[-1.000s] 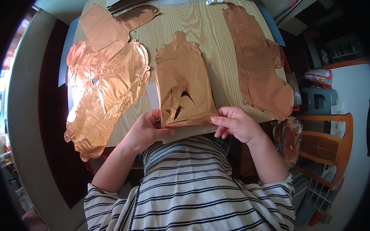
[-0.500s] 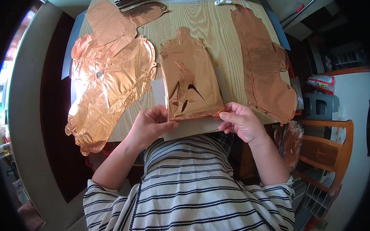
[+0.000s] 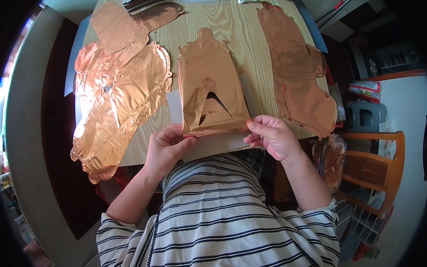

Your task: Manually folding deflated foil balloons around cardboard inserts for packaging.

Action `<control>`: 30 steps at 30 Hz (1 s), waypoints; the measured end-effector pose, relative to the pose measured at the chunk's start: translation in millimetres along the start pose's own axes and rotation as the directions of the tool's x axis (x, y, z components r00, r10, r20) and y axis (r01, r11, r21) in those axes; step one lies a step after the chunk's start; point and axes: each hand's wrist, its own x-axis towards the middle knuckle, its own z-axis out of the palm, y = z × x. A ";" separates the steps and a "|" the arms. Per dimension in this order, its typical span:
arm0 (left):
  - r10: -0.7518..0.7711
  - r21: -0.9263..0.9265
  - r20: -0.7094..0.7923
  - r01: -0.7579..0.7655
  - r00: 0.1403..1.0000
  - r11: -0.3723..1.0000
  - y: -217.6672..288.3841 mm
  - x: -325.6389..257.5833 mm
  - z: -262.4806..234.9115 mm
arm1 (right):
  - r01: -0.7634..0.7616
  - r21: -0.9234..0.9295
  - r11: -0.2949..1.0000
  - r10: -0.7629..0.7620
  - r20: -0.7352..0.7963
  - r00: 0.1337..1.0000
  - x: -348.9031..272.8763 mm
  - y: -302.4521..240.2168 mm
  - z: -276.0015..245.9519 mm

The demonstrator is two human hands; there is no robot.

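Observation:
A folded copper-coloured foil balloon (image 3: 211,72) lies flat in front of me, its knobbed, narrower end pointing away. Beneath it a grey card sheet (image 3: 208,150) sticks out at the near edge and both sides. My left hand (image 3: 168,143) is closed on the near left corner of the foil, thumb on top. At the near right corner my right hand (image 3: 272,135) pinches the foil between thumb and forefinger, its other fingers curled loosely. A narrow folded strip runs along the near edge between both hands.
Crumpled, shiny foil balloons (image 3: 116,102) lie at the left of the wooden table (image 3: 227,21), overhanging its near edge. Another flat foil balloon (image 3: 295,75) lies at the right. Small white objects (image 3: 247,0) sit at the far edge. A wooden chair (image 3: 395,173) stands right.
The foil's top has become smoother and tauter, with fewer creases and a changed dark reflection. Both hands keep their grip on the near corners. The whole view has shifted slightly.

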 end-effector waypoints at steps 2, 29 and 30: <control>-0.009 -0.066 0.016 0.010 1.000 0.998 -3.0 -0.2 0.5 | -0.017 0.045 0.999 0.016 0.012 1.000 -2.4 -2.6 -0.4; -0.036 -0.187 -0.043 0.028 0.998 0.982 -24.9 -1.6 -6.0 | 0.033 0.011 0.999 -0.031 -0.107 0.994 6.9 -2.9 1.6; -0.017 -0.211 -0.055 0.005 0.998 0.977 -24.5 -1.0 -3.3 | 0.001 -0.008 1.000 -0.002 -0.092 0.996 8.5 -5.8 1.3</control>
